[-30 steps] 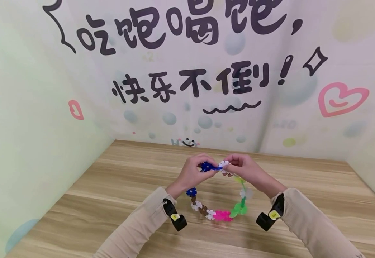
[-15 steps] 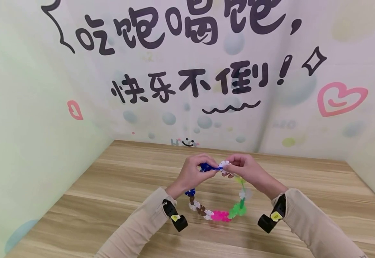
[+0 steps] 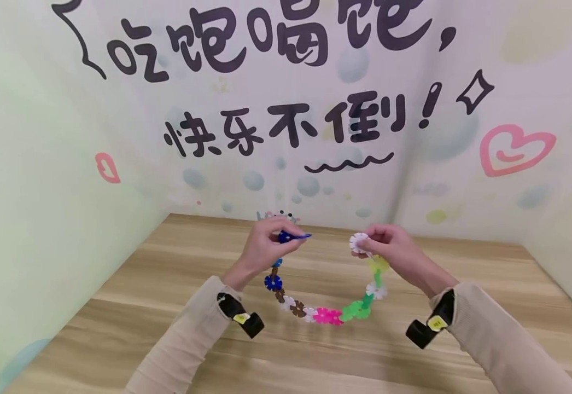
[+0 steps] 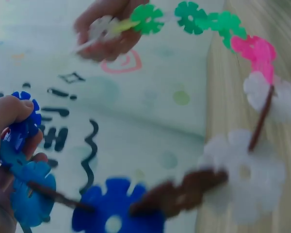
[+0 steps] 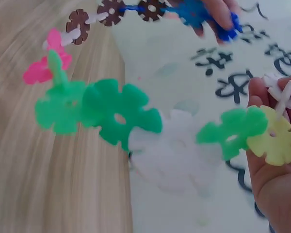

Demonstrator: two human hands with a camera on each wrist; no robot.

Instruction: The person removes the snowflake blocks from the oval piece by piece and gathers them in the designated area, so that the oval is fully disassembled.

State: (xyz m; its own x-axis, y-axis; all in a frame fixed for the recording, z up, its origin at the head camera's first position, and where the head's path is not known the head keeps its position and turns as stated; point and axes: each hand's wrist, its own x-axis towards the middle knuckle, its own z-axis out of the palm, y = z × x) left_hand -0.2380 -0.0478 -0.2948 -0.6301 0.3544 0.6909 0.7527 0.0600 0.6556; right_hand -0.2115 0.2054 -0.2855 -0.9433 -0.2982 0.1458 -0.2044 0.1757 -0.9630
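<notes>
A chain of interlocking plastic snowflake discs [image 3: 325, 316] hangs in a U between both hands, in blue, brown, white, pink, green and yellow. My left hand [image 3: 261, 246] pinches the dark blue disc [image 4: 26, 116] at one end. At the other end, my right hand [image 3: 396, 249] holds a white disc [image 3: 359, 243] between thumb and fingers, close to a yellow disc [image 5: 272, 136]. A gap separates the two end discs. Along the bottom of the loop, the pink discs [image 3: 327, 316] hang low, between white ones and green discs [image 3: 357, 310].
The wood-grain table [image 3: 168, 328] lies under the hands. Behind it hangs a pale printed cloth [image 3: 286, 126] with dark lettering and a pink heart. Each wrist carries a black strap camera [image 3: 241, 317].
The blue and white end discs touched before and now stand apart. My left hand has moved left and up, my right hand right and slightly up, and the chain has spread wider.
</notes>
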